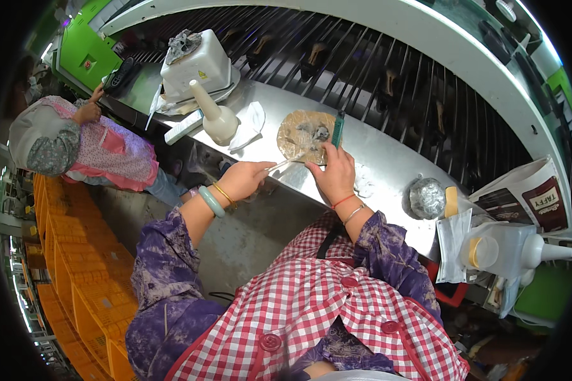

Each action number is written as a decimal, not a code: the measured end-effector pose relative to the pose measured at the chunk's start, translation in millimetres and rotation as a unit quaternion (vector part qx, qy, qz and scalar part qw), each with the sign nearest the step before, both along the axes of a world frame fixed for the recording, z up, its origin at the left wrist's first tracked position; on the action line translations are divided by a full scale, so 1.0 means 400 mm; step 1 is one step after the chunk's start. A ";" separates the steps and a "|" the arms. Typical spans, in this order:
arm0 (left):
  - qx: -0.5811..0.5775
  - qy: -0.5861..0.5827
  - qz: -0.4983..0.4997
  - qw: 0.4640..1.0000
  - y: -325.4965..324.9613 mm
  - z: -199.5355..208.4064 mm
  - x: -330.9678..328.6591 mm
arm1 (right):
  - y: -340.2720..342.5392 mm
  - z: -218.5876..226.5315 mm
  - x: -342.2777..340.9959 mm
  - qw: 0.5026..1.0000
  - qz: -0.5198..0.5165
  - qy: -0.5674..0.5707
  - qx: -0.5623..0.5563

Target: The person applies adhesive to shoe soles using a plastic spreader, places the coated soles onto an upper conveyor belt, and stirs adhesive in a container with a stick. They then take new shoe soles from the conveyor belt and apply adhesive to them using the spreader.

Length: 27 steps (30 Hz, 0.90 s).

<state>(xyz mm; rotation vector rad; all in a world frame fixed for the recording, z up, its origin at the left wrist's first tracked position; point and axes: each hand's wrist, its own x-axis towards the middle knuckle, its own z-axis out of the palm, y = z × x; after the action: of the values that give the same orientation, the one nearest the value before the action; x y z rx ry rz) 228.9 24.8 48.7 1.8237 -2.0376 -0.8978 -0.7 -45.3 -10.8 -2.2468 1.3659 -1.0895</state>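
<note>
My left hand [243, 181] is closed in a pinch on a thin pale stick [278, 166], which points right toward a round brown pad [288, 138]. Crumpled grey, foil-like bits [321, 133] and clear film lie on the pad. At the pad's near right edge is my right hand [335, 174], its thumb and forefinger apart; its other fingers are partly hidden. Just beyond its fingertips, along the pad's right side, stands or lies a slim green tube-shaped tool [339, 129], its kind unclear.
Left on the metal bench [388, 162] are a cream squeeze bottle [219, 120], a white tissue [249, 126] and a white box-shaped device [197, 66]. Right are a foil ball [427, 198] and a clear bottle [502, 247]. Dark rods run behind. Another person [102, 140] works at left beside orange crates [82, 273].
</note>
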 end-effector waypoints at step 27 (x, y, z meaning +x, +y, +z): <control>-0.128 -0.090 0.145 0.977 0.014 0.061 -0.029 | 0.003 -0.003 -0.025 0.999 0.011 0.020 -0.026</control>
<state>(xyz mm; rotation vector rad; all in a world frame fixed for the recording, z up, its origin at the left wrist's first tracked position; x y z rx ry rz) 217.2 30.2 72.9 2.0407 -1.8145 -0.3838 -10.5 -44.1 -12.1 -2.3261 1.3403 -1.0918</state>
